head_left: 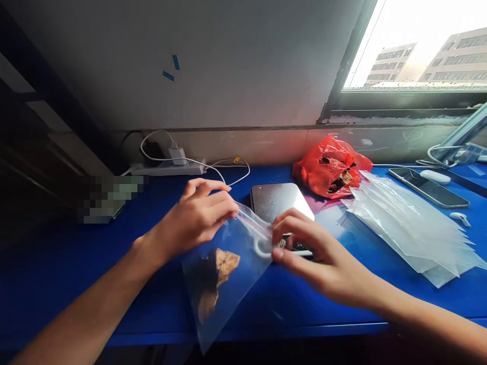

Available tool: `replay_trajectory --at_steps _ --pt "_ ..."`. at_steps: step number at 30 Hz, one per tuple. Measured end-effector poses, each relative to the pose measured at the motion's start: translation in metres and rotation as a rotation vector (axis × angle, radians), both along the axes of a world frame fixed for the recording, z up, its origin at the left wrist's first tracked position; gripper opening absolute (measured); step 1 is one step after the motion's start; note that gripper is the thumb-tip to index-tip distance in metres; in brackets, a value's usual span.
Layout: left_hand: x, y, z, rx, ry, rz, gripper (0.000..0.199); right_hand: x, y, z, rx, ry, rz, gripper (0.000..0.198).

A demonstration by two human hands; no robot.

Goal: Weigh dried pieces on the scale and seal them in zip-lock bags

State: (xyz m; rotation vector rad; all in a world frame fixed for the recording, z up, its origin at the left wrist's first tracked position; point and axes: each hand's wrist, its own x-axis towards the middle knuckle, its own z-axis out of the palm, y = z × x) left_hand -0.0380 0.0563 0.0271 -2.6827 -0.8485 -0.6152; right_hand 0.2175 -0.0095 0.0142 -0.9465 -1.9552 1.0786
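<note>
A clear zip bag [243, 274] hangs tilted between my two hands, its red-lined zip strip at the top. My left hand [201, 213] pinches the strip's left end, and my right hand [308, 248] pinches the right end. Inside the bag lie brown dried pieces [226, 266], slice-like in shape. Behind the bag and my right hand sits a kitchen scale [281, 197] with a silver top; my right fingers partly cover its display. A white ring-shaped handle [262, 247] shows through the bag's right corner; what it belongs to is hidden.
A red plastic bag [329, 167] with brown dried pieces stands behind the scale. Stacked clear bags [411, 228] lie at right, near a phone [428, 187], a white case [436, 176] and an earbud [460, 219]. A power strip [163, 167] with white cables runs along the wall on the blue table [152, 304].
</note>
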Motion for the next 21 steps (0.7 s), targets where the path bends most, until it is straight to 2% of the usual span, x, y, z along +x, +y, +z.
replay_trajectory --at_steps 2,4,6,8,10,12,14,15,16,17,18,21 --pt "-0.012 0.002 0.006 0.037 -0.196 0.051 0.014 0.004 0.0 0.002 0.006 0.118 -0.084 0.02" --pt "-0.021 0.001 0.012 0.035 -0.456 0.119 0.016 0.007 -0.001 0.003 0.08 0.173 -0.161 0.032" --pt "-0.024 -0.001 0.018 0.048 -0.729 0.173 0.017 0.008 -0.001 0.003 0.165 0.155 -0.215 0.035" --pt "-0.018 0.001 0.027 0.087 -0.932 0.169 0.019 0.007 0.0 0.0 0.173 0.131 -0.243 0.038" --pt "-0.004 0.008 0.039 0.103 -1.003 0.125 0.021 0.005 0.005 -0.003 0.055 0.137 -0.236 0.048" --pt "0.014 0.021 0.054 0.07 -0.972 0.053 0.019 0.003 0.014 -0.004 -0.148 0.2 -0.231 0.06" --pt "0.035 0.035 0.069 0.022 -0.933 -0.128 0.021 0.005 0.024 -0.001 -0.317 0.349 -0.221 0.062" --pt "0.046 0.04 0.075 0.038 -0.916 -0.27 0.024 0.008 0.029 0.002 -0.351 0.437 -0.217 0.059" --pt "0.057 0.044 0.081 0.024 -0.901 -0.327 0.024 0.013 0.033 0.006 -0.34 0.511 -0.226 0.053" --pt "0.068 0.046 0.086 0.005 -0.85 -0.301 0.02 0.02 0.037 0.011 -0.283 0.554 -0.254 0.047" --pt "0.079 0.047 0.089 0.036 -0.817 -0.338 0.019 0.029 0.038 0.017 -0.18 0.542 -0.32 0.04" --pt "0.113 0.047 0.092 0.038 -0.663 -0.233 0.015 0.064 0.035 0.033 0.219 0.297 -0.65 0.035"
